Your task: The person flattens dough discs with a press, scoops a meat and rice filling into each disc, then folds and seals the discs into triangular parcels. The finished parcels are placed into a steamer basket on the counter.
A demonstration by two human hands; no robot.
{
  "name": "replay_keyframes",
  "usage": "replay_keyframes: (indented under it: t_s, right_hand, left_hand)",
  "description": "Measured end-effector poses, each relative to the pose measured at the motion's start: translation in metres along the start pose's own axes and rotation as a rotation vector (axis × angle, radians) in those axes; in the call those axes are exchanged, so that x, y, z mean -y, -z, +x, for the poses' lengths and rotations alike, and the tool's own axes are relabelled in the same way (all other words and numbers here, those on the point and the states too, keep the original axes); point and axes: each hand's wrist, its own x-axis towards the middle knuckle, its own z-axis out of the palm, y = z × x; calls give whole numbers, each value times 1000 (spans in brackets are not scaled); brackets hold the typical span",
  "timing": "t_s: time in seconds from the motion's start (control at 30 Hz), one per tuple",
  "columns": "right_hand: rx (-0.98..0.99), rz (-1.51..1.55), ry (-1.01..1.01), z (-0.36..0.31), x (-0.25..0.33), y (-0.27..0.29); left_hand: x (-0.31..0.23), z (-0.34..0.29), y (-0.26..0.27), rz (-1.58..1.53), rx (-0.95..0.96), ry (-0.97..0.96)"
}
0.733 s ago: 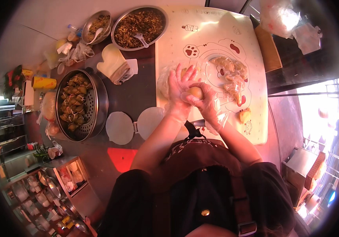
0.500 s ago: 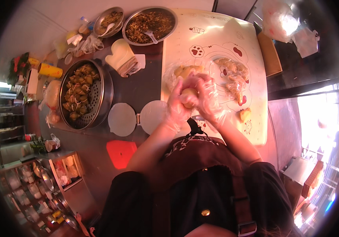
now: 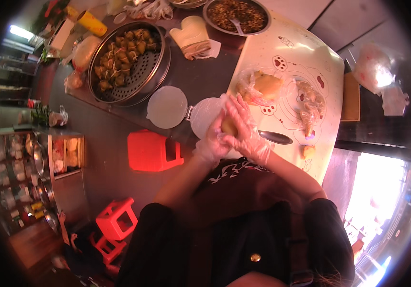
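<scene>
My left hand (image 3: 213, 139) and my right hand (image 3: 244, 131), both in clear plastic gloves, are closed together around a yellow dough ball (image 3: 228, 126), mostly hidden by the palms and fingers. They hover in front of my apron, by the mat's near left edge. Just left of them lies a hinged round press, its two pale discs (image 3: 167, 107) spread apart. Beyond the hands, a larger yellow dough piece (image 3: 266, 88) rests partly in clear plastic. Plastic-wrapped dough pieces (image 3: 309, 105) and a small dough lump (image 3: 308, 152) sit farther right. A dark oval tool (image 3: 276, 137) lies beside my right hand.
On the dark table stand a steamer (image 3: 163, 71) with several tied leaf parcels and a cream mitt-shaped thing (image 3: 189, 34). A metal bowl (image 3: 268, 20) of chopped brown filling is at the back. The printed mat (image 3: 327, 62) spans the right. Red stools (image 3: 144, 152) stand left below.
My view has swung left, so the table things sit farther right and more of the red stools shows. My cupped hands have pressed closer around the dough ball, right fingers stretched along it.
</scene>
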Motion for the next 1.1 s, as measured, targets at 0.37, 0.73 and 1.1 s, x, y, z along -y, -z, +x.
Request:
replay_keyframes:
  t_s: [0.37,0.73,1.1]
  right_hand:
    - [178,48,-105,3,-81,-144]
    - [576,-420,143,-8,-168,-169]
    - [405,-411,-295,4,-108,-166]
  left_hand:
    - [16,-71,163,-557,-1048,-264]
    - [-27,-111,257,-437,-1159,-300]
    - [-66,-33,252,77,-1340,-76]
